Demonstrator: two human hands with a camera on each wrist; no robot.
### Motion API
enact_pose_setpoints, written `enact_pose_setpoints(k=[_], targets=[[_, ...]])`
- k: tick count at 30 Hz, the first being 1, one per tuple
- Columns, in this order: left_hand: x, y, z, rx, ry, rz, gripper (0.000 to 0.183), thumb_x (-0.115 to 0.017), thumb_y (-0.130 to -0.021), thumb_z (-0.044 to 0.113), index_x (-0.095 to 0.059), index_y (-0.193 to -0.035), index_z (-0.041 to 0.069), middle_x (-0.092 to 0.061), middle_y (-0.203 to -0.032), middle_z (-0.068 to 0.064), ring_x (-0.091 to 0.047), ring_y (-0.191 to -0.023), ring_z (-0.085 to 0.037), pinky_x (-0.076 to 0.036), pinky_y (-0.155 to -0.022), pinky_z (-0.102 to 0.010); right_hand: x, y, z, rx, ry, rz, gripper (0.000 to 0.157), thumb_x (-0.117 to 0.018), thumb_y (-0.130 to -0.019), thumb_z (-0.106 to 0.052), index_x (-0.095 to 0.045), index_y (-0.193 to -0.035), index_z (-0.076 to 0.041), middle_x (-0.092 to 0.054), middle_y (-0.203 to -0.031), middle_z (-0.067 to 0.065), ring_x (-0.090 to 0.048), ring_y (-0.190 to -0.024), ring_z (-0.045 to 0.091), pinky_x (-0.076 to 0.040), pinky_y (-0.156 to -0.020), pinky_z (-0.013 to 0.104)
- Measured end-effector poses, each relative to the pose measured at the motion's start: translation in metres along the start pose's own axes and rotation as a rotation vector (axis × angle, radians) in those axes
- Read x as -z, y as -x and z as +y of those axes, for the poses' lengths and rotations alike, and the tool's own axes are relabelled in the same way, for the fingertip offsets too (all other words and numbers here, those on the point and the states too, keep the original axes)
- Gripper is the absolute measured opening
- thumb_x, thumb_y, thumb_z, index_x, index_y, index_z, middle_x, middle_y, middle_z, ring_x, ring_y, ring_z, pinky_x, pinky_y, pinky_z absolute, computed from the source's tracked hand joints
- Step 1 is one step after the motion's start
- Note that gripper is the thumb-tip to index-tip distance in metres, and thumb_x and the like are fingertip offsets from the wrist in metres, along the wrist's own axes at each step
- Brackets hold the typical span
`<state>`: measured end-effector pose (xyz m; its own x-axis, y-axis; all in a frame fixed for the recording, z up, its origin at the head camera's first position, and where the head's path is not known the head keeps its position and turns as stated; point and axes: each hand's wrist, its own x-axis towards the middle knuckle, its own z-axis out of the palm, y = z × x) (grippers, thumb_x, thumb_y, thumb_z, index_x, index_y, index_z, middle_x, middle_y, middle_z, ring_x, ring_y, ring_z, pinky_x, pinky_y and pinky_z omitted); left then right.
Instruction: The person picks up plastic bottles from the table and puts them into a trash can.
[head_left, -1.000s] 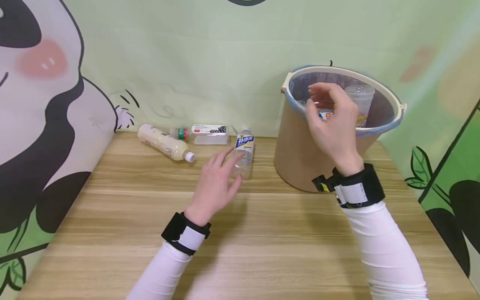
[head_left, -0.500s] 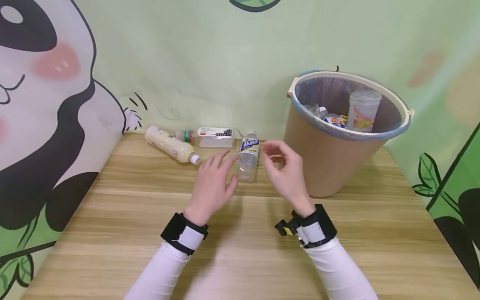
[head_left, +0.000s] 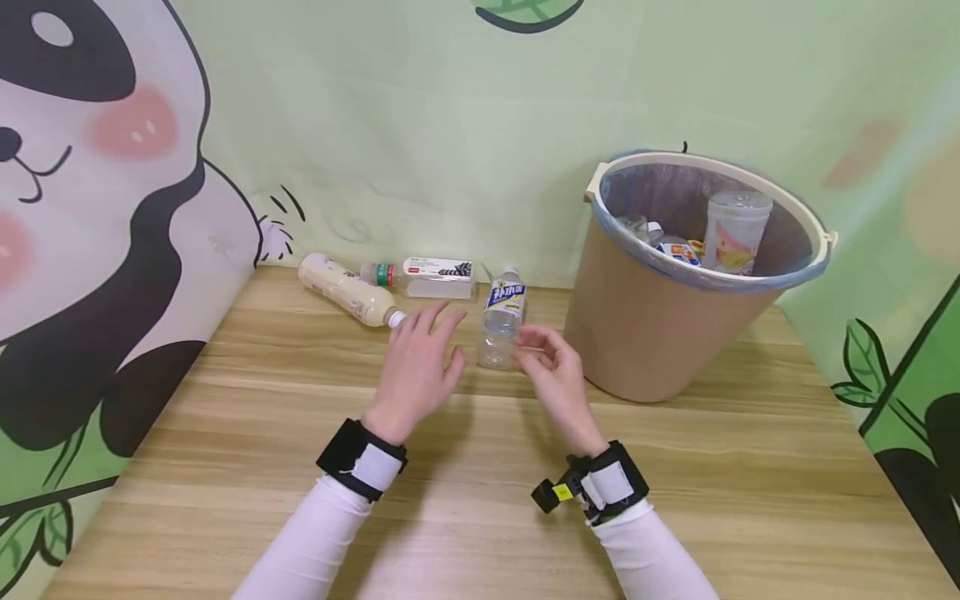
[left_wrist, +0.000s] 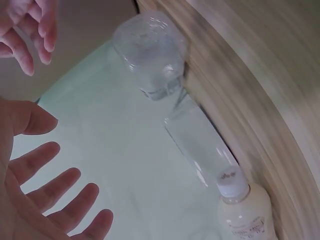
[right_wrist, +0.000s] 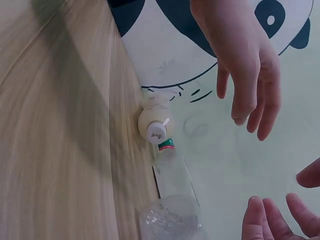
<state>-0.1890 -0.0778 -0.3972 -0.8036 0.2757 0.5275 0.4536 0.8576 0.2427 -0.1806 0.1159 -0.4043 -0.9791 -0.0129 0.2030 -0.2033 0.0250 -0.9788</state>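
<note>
A clear plastic bottle with a blue, white and yellow label [head_left: 504, 300] lies on the table between my hands, cap end toward the wall. My left hand [head_left: 416, 367] hovers left of it, fingers spread and holding nothing. To its right, my right hand [head_left: 557, 379] hangs with loosely bent fingers beside the bottle's lower end; the wrist views show a gap between hand and bottle. Behind lie a second clear bottle with a white label [head_left: 441, 279] and a cream-coloured bottle with a white cap [head_left: 348, 292], whose cap is close to my left fingertips in the head view.
A tan bin [head_left: 637, 333] with a blue liner and cream rim stands at the right. Inside it are a clear cup [head_left: 738, 233] and some bottles [head_left: 675, 248]. A printed cloth wall [head_left: 420, 150] closes off the back of the wooden table [head_left: 480, 500].
My right hand has come from above the bin, leftward and down, to beside the labelled clear bottle. My left hand has drawn slightly left, away from that bottle. The head view has shifted a little.
</note>
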Motion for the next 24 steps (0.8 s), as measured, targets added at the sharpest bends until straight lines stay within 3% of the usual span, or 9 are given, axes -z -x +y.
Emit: enact_pose_setpoints(k=[4, 8, 13, 16, 19, 24], targets=[[-0.001, -0.002, -0.009, 0.011, -0.013, 0.003, 0.045, -0.060, -0.084, 0.017, -0.054, -0.128, 0.009, -0.048, -0.136, -0.018, -0.047, -0.117, -0.038, -0.040, -0.095, -0.055, -0.001, 0.001, 0.003, -0.050, -0.028, -0.006, 0.036, -0.057, -0.087, 0.004, -0.053, -0.122, 0.005, -0.057, -0.113, 0.026, -0.059, -0.095, 0.035, -0.054, -0.081, 0.032], [0.000, -0.006, -0.020, 0.028, -0.036, -0.002, 0.045, -0.059, -0.084, 0.016, -0.054, -0.128, 0.009, -0.048, -0.136, -0.018, -0.048, -0.115, -0.039, -0.041, -0.092, -0.056, -0.003, 0.000, 0.002, -0.084, -0.053, -0.017, 0.040, -0.055, -0.088, 0.002, -0.049, -0.127, 0.005, -0.055, -0.117, 0.025, -0.059, -0.097, 0.032, -0.051, -0.090, 0.045], [0.000, -0.015, -0.037, 0.059, -0.068, -0.037, 0.045, -0.057, -0.085, 0.017, -0.054, -0.129, 0.007, -0.046, -0.137, -0.020, -0.046, -0.117, -0.042, -0.042, -0.090, -0.059, -0.005, -0.002, 0.003, -0.124, -0.091, -0.004, 0.041, -0.053, -0.087, 0.002, -0.048, -0.128, 0.004, -0.053, -0.122, 0.027, -0.059, -0.099, 0.028, -0.047, -0.094, 0.050], [-0.001, -0.020, -0.048, 0.092, -0.081, -0.059, 0.045, -0.057, -0.086, 0.018, -0.054, -0.129, 0.007, -0.046, -0.137, -0.020, -0.045, -0.118, -0.043, -0.040, -0.092, -0.060, -0.006, -0.004, 0.004, -0.143, -0.113, 0.009, 0.041, -0.053, -0.087, 0.001, -0.048, -0.128, 0.003, -0.052, -0.123, 0.027, -0.057, -0.103, 0.034, -0.048, -0.094, 0.048], [-0.003, -0.024, -0.056, 0.120, -0.086, -0.085, 0.045, -0.057, -0.087, 0.019, -0.053, -0.130, 0.007, -0.045, -0.137, -0.020, -0.044, -0.119, -0.042, -0.038, -0.093, -0.061, -0.006, -0.005, 0.005, -0.154, -0.113, 0.020, 0.042, -0.053, -0.088, 0.001, -0.047, -0.129, 0.003, -0.053, -0.123, 0.024, -0.055, -0.106, 0.037, -0.052, -0.089, 0.037], [-0.012, -0.032, -0.055, 0.147, -0.082, -0.162, 0.046, -0.055, -0.090, 0.025, -0.050, -0.133, 0.007, -0.043, -0.140, -0.020, -0.042, -0.122, -0.043, -0.039, -0.093, -0.062, -0.006, -0.007, 0.010, -0.167, -0.122, 0.056, 0.043, -0.054, -0.088, 0.001, -0.047, -0.130, 0.005, -0.054, -0.122, 0.021, -0.057, -0.101, 0.029, -0.053, -0.079, 0.023]])
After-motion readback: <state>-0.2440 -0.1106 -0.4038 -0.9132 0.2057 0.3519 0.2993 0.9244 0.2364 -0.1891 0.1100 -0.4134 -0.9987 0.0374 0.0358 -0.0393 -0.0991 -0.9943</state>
